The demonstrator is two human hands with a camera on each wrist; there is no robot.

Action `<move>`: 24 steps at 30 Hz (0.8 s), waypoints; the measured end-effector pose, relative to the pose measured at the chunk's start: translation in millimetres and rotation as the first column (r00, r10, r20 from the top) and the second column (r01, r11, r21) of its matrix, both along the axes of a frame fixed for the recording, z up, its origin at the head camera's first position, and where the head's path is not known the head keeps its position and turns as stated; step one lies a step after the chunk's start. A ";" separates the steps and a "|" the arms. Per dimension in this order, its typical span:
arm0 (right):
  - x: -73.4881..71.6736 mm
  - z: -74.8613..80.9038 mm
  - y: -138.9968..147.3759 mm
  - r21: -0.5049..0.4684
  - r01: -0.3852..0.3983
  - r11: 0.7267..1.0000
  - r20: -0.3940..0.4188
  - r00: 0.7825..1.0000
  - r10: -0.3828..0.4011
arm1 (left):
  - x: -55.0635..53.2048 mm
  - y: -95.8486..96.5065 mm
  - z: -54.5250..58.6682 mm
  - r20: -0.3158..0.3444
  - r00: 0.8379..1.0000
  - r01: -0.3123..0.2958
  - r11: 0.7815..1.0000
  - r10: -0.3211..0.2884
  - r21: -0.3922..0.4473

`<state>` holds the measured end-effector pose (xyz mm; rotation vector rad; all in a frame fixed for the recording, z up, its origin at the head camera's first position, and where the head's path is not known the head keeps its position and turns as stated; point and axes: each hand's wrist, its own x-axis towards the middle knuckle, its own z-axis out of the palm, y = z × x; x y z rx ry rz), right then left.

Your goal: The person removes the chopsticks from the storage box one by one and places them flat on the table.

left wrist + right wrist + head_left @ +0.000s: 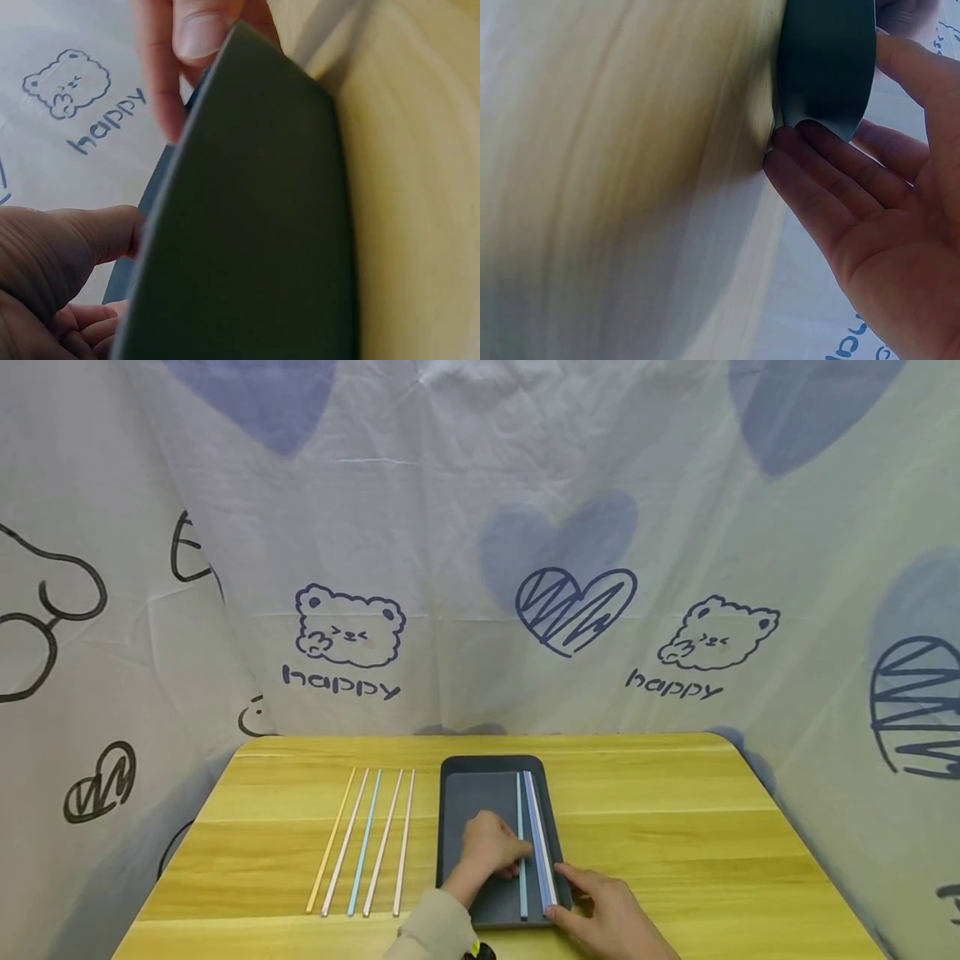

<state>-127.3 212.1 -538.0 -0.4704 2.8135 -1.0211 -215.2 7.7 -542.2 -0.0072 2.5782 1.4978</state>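
A dark grey rectangular tray lies on the table. Inside it, my left hand reaches over the near wall and pinches a teal chopstick around its middle. Blue chopsticks and a white chopstick lie side by side along the tray's right wall. At the near right corner my right hand grips the tray, its fingers against the outer wall in the right wrist view. The left wrist view shows the left hand partly behind the tray's near wall, which hides its fingertips.
Left of the tray, several chopsticks lie spaced apart on the wooden table: a yellow one, a light blue one and pale pink ones. A printed cloth hangs behind the table.
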 end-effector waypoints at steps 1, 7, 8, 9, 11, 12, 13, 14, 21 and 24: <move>-0.4 0.2 0.0 0.002 0.001 1.000 0.000 1.000 -0.001 | -0.5 -2.0 1.1 0.008 1.000 0.000 1.000 0.000 0.014; -1.0 1.8 0.2 0.000 0.005 1.000 0.029 1.000 -0.005 | -1.5 -12.9 9.6 0.042 0.999 -0.001 0.995 -0.003 0.098; -0.9 1.8 0.1 -0.002 0.006 1.000 0.031 1.000 -0.006 | -1.7 -14.4 10.8 0.048 0.999 -0.001 0.993 -0.005 0.122; -0.8 1.9 -0.1 -0.002 0.007 1.000 0.034 0.999 -0.007 | -1.8 -16.0 12.3 0.052 0.999 -0.001 0.989 -0.007 0.147; -0.5 1.8 -0.7 -0.004 0.008 1.000 0.030 1.000 -0.008 | -1.3 -19.9 17.2 0.057 0.998 0.004 0.980 -0.016 0.200; -0.4 1.8 -0.9 -0.004 0.008 1.000 0.025 1.000 -0.008 | -1.2 -22.1 19.5 0.056 0.998 0.009 0.973 -0.022 0.229; -0.2 2.0 -1.0 -0.003 0.008 1.000 0.020 1.000 -0.008 | -1.3 -24.5 21.9 0.057 0.998 0.016 0.966 -0.032 0.258; -0.2 2.1 -1.1 -0.003 0.009 1.000 0.015 1.000 -0.009 | -1.4 -27.3 24.4 0.058 0.998 0.022 0.959 -0.040 0.282; -1.0 2.9 0.2 0.000 0.000 1.000 0.000 1.000 0.000 | -7.1 -51.6 36.4 0.040 0.998 0.025 0.936 -0.041 0.352; -1.3 3.1 0.5 -0.005 -0.006 1.000 0.013 1.000 0.006 | -8.6 -64.6 39.6 0.058 0.998 0.002 0.938 -0.023 0.347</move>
